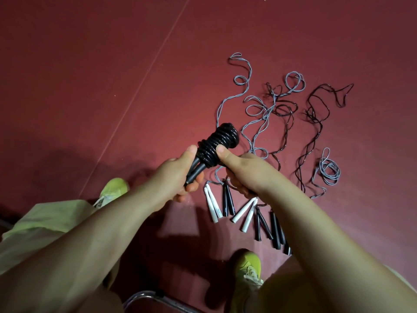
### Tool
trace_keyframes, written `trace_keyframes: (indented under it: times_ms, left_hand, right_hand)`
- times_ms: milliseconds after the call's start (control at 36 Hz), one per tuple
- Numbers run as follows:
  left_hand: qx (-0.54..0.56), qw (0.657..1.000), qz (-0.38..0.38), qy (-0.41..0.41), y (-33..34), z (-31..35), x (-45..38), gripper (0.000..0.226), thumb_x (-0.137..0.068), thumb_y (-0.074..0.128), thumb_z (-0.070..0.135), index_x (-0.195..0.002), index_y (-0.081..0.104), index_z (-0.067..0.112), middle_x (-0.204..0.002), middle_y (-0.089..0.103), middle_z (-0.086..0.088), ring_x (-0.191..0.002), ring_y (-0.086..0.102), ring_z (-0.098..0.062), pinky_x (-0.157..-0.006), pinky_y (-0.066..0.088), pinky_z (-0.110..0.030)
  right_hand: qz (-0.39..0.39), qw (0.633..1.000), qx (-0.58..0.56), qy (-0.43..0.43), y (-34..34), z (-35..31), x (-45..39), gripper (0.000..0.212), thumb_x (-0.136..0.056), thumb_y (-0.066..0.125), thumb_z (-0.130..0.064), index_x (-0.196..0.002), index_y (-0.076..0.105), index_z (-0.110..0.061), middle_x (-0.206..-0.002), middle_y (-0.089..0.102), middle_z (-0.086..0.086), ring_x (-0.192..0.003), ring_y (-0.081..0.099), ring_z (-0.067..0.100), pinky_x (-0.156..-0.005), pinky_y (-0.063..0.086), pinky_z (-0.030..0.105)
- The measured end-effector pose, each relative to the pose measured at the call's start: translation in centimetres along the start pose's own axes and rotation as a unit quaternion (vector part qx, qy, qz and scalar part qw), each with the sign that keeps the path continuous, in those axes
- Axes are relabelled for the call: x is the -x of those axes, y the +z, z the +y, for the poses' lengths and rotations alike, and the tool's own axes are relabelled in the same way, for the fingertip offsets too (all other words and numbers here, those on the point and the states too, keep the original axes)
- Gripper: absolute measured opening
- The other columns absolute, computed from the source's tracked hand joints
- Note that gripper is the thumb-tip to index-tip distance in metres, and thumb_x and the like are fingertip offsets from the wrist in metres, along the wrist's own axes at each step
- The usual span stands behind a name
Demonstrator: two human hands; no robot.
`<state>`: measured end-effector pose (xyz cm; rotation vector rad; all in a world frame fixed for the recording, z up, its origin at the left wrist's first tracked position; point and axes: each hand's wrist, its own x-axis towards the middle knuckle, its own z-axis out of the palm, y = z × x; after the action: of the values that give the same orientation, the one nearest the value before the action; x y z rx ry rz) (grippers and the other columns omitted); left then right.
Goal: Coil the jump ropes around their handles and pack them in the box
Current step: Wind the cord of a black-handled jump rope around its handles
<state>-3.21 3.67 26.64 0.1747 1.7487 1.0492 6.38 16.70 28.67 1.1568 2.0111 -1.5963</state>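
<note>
A black jump rope point(216, 144) is wound in tight coils around its pair of black handles, held up over the floor. My left hand point(180, 175) grips the lower ends of the handles. The thumb and fingers of my right hand point(239, 168) pinch the coils from the right. On the red floor beyond lie several uncoiled ropes: grey cords point(255, 109) and black cords point(316, 123) spread out loose. Their white handles point(212, 205) and black handles point(262, 224) lie in a row near my right forearm. No box is in view.
My two yellow-green shoes point(115, 188) point(247, 269) stand on the red floor point(112, 64), and light trousers cover my left leg. A curved metal tube point(144, 295) shows at the bottom edge. A pale seam line crosses the floor diagonally.
</note>
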Motion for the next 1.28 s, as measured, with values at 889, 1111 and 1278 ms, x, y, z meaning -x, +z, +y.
trace_keyframes:
  times_ms: [889, 1111, 1278]
  left_hand:
    - [0.074, 0.979, -0.19, 0.001, -1.8, 0.2, 0.4, 0.06, -0.072, 0.054, 0.062, -0.098, 0.063, 0.008, -0.078, 0.064, -0.003, -0.065, 0.059, -0.012, -0.057, 0.05, -0.027]
    - [0.28, 0.819, -0.489, -0.105, -2.2, 0.0, 0.8, 0.069, -0.077, 0.05, 0.072, -0.089, 0.07, 0.007, -0.06, 0.059, 0.0, -0.047, 0.052, -0.008, -0.041, 0.04, -0.016]
    - [0.245, 0.9, -0.342, -0.115, -1.9, 0.6, 0.7, 0.066, -0.075, 0.035, 0.075, -0.063, 0.06, 0.016, -0.05, 0.038, 0.004, -0.038, 0.026, -0.003, -0.037, 0.017, -0.015]
  right_hand:
    - [0.079, 0.985, -0.067, -0.141, 0.3, 0.0, -0.3, 0.037, -0.085, 0.052, -0.042, -0.059, 0.033, -0.023, -0.049, 0.029, -0.007, -0.045, 0.025, 0.01, -0.053, 0.02, 0.029]
    - [-0.061, 0.946, -0.173, -0.266, 0.0, -0.3, 0.8, 0.023, -0.077, 0.048, -0.03, -0.057, 0.041, -0.022, -0.046, 0.035, -0.014, -0.044, 0.029, 0.002, -0.045, 0.026, 0.015]
    - [-0.06, 0.974, -0.1, -0.196, 0.1, -0.2, 0.2, 0.037, -0.089, 0.038, -0.044, -0.07, 0.039, -0.012, -0.057, 0.033, 0.006, -0.051, 0.026, 0.017, -0.051, 0.017, 0.035]
